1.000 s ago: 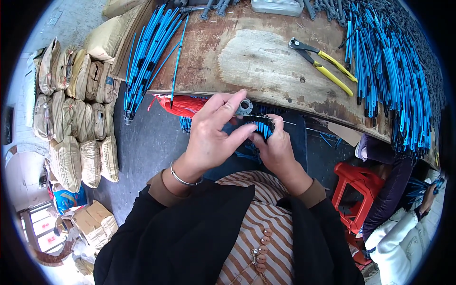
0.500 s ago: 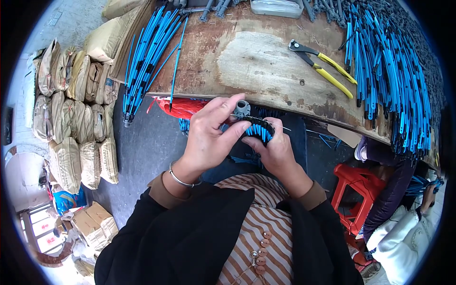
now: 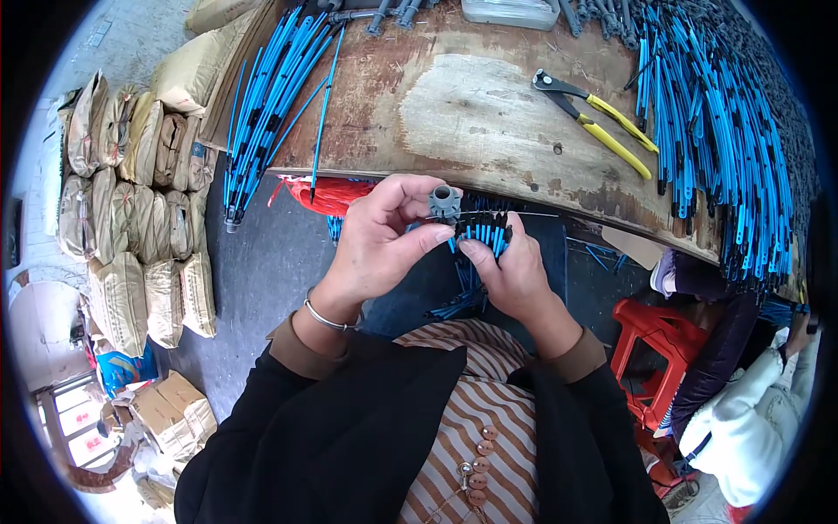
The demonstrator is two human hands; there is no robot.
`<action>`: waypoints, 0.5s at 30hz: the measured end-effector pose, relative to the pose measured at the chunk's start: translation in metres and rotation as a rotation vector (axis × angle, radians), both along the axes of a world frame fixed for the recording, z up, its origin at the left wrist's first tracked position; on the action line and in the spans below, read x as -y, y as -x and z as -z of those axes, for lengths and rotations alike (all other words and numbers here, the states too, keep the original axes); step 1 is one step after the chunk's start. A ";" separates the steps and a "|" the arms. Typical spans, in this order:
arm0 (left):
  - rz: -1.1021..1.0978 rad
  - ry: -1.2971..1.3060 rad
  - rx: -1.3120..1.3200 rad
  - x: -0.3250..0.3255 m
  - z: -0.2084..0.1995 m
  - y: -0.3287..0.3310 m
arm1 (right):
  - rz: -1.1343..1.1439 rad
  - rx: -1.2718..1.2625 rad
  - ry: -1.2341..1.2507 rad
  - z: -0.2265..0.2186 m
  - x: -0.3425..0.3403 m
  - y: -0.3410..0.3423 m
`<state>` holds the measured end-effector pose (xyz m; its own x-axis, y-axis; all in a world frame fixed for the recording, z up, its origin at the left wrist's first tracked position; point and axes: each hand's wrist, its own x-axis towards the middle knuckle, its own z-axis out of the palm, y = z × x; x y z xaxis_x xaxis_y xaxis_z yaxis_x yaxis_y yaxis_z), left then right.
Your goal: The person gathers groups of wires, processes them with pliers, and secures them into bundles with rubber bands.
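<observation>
Just off the near edge of the wooden table, my left hand (image 3: 367,249) pinches a grey notched plastic hub (image 3: 444,202) between thumb and fingers. A thin metal wire (image 3: 539,214) runs sideways from the hub, past my right fingers. Close beside the hub, my right hand (image 3: 515,278) is closed round a fanned row of blue strips with black ends (image 3: 483,234). The black ends sit along the wire, apparently threaded on it. The lower part of the bunch hangs below my hands, partly hidden by my right thumb.
Yellow-handled pliers (image 3: 602,131) lie on the table (image 3: 367,131). Blue strips are piled at right (image 3: 724,148) and left (image 3: 275,96). A clear box (image 3: 511,12) stands at the far edge. Stacked sacks (image 3: 140,210), a red stool (image 3: 650,349) and a white-sleeved person (image 3: 742,419) flank me.
My right hand has shifted slightly right and down, and the strips' black ends look more spread out. More wire shows beyond my right fingers. The person at right has moved.
</observation>
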<state>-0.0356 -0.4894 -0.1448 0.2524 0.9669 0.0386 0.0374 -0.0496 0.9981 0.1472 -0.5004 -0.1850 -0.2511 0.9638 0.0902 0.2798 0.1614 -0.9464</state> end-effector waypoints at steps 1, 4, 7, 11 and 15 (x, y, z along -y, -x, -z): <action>0.001 0.010 0.019 0.001 0.000 0.001 | 0.001 0.023 -0.007 0.001 0.000 0.001; -0.040 0.009 0.068 0.004 0.000 -0.005 | 0.002 0.071 -0.039 0.001 0.001 0.001; -0.050 -0.007 0.047 0.007 -0.001 -0.006 | 0.000 0.121 -0.087 0.000 0.004 0.000; 0.027 -0.047 -0.013 0.005 -0.008 -0.003 | -0.003 0.106 -0.058 -0.004 0.008 -0.004; 0.126 -0.042 0.008 0.004 -0.016 -0.005 | -0.003 0.002 -0.038 -0.010 0.012 -0.009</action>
<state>-0.0303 -0.4934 -0.1292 0.3712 0.9250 0.0806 0.0202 -0.0948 0.9953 0.1564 -0.5125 -0.1749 -0.2540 0.9590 0.1258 0.2809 0.1976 -0.9392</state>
